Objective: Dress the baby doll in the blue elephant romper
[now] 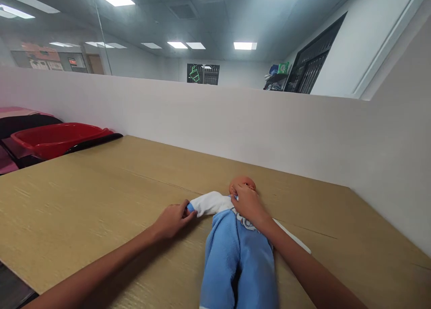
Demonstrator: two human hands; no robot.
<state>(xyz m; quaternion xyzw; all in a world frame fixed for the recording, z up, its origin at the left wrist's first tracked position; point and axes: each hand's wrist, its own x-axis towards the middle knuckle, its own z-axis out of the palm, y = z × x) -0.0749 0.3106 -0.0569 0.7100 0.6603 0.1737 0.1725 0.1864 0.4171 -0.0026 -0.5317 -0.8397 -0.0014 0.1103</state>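
A baby doll (240, 181) lies on its back on the wooden table (101, 201), its head toward the wall. It wears a light blue and white romper (225, 246) with a printed figure on the chest. My left hand (171, 219) is closed on the blue cuff of the white sleeve (210, 203), which is stretched out to the left. At the doll's neck, my right hand (247, 203) has its fingers bent at the romper's collar and covers the lower face. The other white sleeve (292, 237) lies on the table, partly behind my right forearm.
A red plastic basin (60, 136) stands beyond the table's left edge, next to dark and pink things. A white wall (218, 120) with a large glass pane (151, 40) above it runs along the back. Another wall (397, 174) closes the right side.
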